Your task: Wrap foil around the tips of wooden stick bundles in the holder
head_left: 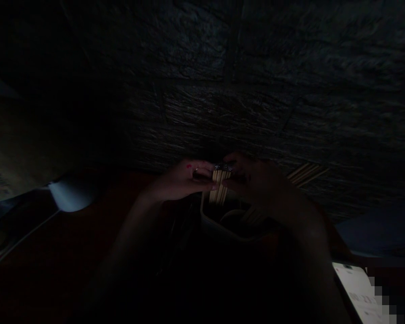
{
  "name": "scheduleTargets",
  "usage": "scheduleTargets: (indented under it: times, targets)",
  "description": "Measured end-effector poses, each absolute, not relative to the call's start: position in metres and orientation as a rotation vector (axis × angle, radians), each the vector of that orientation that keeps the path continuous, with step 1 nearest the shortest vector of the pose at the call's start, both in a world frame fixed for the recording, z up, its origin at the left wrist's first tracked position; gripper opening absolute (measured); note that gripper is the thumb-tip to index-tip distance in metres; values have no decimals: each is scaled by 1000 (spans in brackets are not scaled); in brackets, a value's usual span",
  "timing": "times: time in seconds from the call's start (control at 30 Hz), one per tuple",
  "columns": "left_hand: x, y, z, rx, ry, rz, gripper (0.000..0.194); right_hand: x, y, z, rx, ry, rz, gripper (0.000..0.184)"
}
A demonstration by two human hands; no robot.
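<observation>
A bundle of pale wooden chopsticks point(219, 191) stands nearly upright between my hands. My left hand point(184, 180) closes on its left side, the thumb pressed to the front. From the other side my right hand point(253, 180) grips it, thumb also in front and fingers near the top. Something dark and shiny point(223, 167) caps the bundle's upper end; I cannot make out what it is. Below is a container with a pale rim point(219, 225), and the bundle's lower end is over or inside it. Its contents are mostly lost in darkness.
More thin sticks point(308, 173) jut out beyond my right forearm. A rough stone-textured wall point(202, 103) rises close behind. On the reddish table point(111, 202) a whitish cup-like object point(70, 198) lies left, near a yellowish bag point(16, 153). A lit phone point(356, 283) is at lower right.
</observation>
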State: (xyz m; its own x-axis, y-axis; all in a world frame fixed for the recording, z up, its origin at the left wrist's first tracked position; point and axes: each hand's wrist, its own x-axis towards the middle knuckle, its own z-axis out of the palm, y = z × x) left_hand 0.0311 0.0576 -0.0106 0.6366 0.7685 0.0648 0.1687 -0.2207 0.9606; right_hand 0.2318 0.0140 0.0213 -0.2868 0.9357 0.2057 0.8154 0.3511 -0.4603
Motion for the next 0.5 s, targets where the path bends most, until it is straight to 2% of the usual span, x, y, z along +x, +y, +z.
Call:
scheduleTargets:
  times: [0.2, 0.5]
  targets:
    - [31, 57, -13, 1709, 829, 661, 38, 229, 11, 24, -1551, -2180, 304, 35]
    - [28, 58, -10, 1753, 801, 723, 25, 222, 11, 26, -1567, -2191, 277, 30]
